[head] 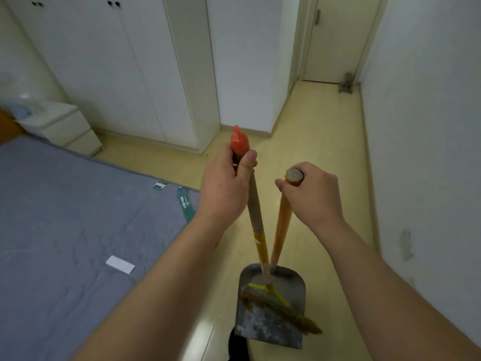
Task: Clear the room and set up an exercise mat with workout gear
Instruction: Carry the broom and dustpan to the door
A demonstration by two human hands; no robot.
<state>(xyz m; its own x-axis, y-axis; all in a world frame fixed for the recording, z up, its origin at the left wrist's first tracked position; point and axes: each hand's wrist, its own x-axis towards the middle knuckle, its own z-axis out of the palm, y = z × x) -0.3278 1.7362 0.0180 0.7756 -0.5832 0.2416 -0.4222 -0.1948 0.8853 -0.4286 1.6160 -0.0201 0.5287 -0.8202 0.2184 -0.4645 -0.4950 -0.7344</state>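
**One broom, one dustpan, two hands**

One white wardrobe [104, 61] fills the wall from 10 to 12 o'clock. One bed [65, 230] with a blue-grey cover spreads over 8 to 9 o'clock. Yellow floor [312, 142] runs up to one closed door [335, 40] at 1 o'clock. One white nightstand [67, 126] stands at 10 o'clock, between bed and wardrobe.

One grey dustpan [268, 327] hangs at 6 o'clock, its orange handle rising toward centre. One broom [256, 212] stands just beside it; its brown bristle head lies inside the pan and pokes over the pan's right edge. The two handles meet at the pan's back and fan apart upward.

The left grip [223, 188] is curled round the broom's handle just under its red cap, thumb up along it. The right grip [315, 194] is wrapped round the top of the dustpan handle.

On the bed lie one white card [120, 265] at 8 o'clock and one teal label [186, 204] at its near corner.
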